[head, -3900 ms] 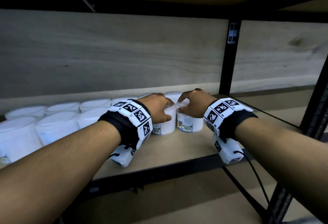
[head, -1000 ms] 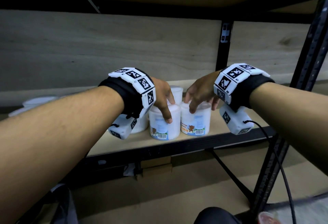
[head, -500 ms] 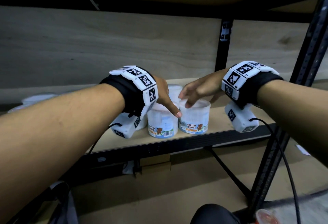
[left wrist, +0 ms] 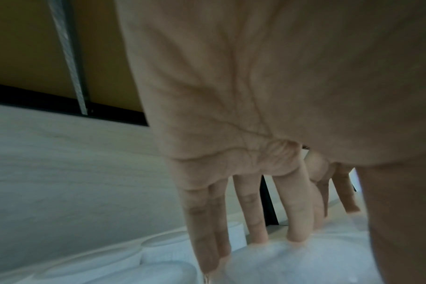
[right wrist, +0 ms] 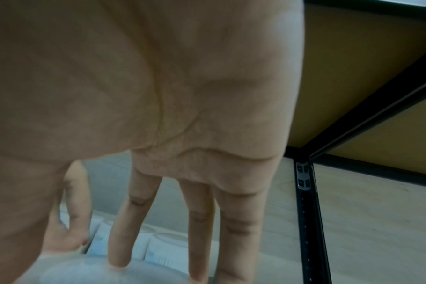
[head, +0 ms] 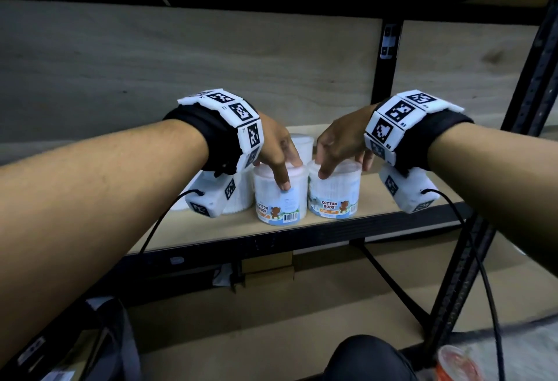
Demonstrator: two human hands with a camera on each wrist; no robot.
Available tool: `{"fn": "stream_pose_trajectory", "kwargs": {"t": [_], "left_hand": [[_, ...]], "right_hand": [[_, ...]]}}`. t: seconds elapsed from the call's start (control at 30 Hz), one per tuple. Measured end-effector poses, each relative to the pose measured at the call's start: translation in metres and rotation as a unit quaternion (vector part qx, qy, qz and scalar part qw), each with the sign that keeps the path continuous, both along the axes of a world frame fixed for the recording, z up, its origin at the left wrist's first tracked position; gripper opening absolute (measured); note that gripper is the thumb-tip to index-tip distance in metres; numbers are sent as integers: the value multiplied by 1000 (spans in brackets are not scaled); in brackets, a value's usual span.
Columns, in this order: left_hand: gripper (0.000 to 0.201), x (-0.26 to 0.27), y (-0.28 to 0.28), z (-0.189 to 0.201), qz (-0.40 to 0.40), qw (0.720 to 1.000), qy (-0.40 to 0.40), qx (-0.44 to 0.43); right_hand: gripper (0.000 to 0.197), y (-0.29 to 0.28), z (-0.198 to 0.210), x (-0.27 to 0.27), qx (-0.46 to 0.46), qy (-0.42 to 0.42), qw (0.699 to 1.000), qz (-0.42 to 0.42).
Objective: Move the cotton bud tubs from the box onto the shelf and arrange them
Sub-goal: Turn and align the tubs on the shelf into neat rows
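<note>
**Squaring up the two front tubs on the shelf**

Head view, centre of frame: L hand (head: pixel 276 151) on top of left tub (head: pixel 279 196), thumb down its front wall, fingers over the lid. L wrist cam shows fingers long and near straight, tips on the lid, so more a press/steady than a clamp. R hand (head: pixel 339 143) same story on right tub (head: pixel 335 192): fingertips on lid, thumb at the front rim; R wrist cam confirms straight-ish fingers resting on the lid. Hands apart, one per tub, neither lifting.

Both tubs upright near front edge of shelf (head: pixel 392 199), just beside each other; can't tell if walls touch. "COTTON BUDS" label faces me on right tub; left tub shows label + barcode, turned a bit off. More tubs (head: pixel 300 145) behind and to frame left, partly hidden by wrist gear. Box not in view.

My read: step = arranging, not carrying. To do it well:
- slide, don't lift; light downward pressure so tubs don't tip
- twist left tub so its label matches the right one
- close any gap, keep front faces in line w/ shelf edge
- watch wrist units + cables near the tubs at frame left; easy to knock one.
</note>
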State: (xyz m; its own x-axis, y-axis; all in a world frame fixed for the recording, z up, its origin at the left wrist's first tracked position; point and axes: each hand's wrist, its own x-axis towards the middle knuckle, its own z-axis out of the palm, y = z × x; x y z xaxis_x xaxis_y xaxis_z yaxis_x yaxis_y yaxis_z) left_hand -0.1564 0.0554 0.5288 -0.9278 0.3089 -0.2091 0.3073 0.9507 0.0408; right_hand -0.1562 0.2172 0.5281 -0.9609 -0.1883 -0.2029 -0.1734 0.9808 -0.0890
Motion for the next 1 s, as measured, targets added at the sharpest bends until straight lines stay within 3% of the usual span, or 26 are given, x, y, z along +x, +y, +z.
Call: {"fn": "stream_pose_trajectory", "kwargs": {"t": [0.2,0.47,0.6,1.0], "left_hand": [[52,-9,6,-7,40,999,10,23],[79,-11,12,-10,95,993,56,-30],[65,-13,20,-13,99,990,93,-44],[63,-14,28,-13,112,988,104,-37]], "right_hand": [[35,7,-3,-7,-47,-12,999,-2],[31,17,-7,-13,-77,-20,997,19],[31,20,-10,-16,-83,-12,996,26],[33,31,-14,-20,-107,-25,993,34]]}}
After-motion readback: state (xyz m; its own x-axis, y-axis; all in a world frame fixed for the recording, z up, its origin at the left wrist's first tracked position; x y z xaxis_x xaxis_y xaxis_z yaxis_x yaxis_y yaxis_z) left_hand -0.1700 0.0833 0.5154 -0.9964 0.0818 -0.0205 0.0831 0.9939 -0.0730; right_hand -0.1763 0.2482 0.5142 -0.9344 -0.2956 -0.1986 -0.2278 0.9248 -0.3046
